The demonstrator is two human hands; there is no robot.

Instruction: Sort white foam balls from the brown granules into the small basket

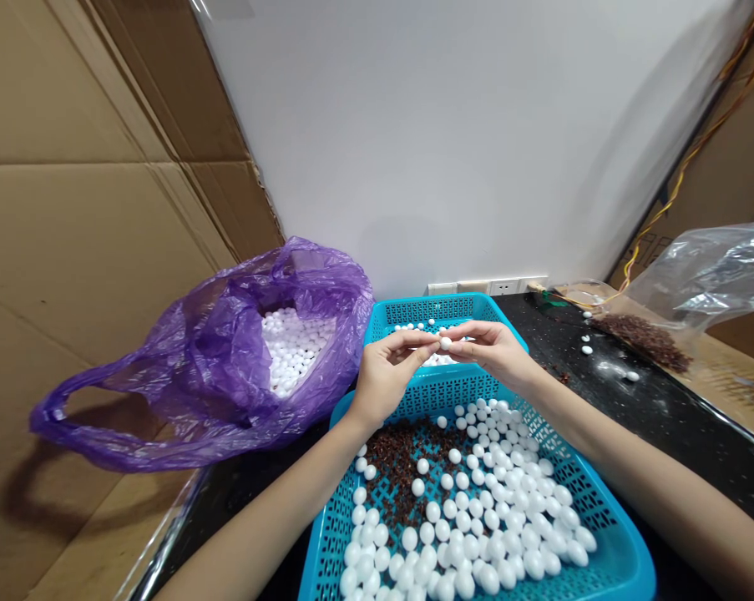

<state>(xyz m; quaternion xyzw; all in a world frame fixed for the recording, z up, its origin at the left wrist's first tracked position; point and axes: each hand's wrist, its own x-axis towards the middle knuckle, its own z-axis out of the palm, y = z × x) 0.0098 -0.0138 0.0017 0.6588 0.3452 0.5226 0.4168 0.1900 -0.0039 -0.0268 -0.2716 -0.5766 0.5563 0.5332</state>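
Note:
My left hand (pixel 389 367) and my right hand (pixel 493 346) meet above the gap between two blue baskets, fingertips pinched together on one small white ball (pixel 445 343). Below them the near blue basket (pixel 602 501) holds several white balls (pixel 477 517) and a patch of small dark brown bits (pixel 402 467). The far blue basket (pixel 414 310) behind my hands holds a few white balls.
An open purple plastic bag (pixel 214 376) full of white balls lies at the left. Cardboard sheets (pixel 69 209) line the left side. A clear plastic bag (pixel 708 275) and a brown pile (pixel 645 338) sit at right on the black table (pixel 665 417), with loose white balls and wall sockets (pixel 502 286).

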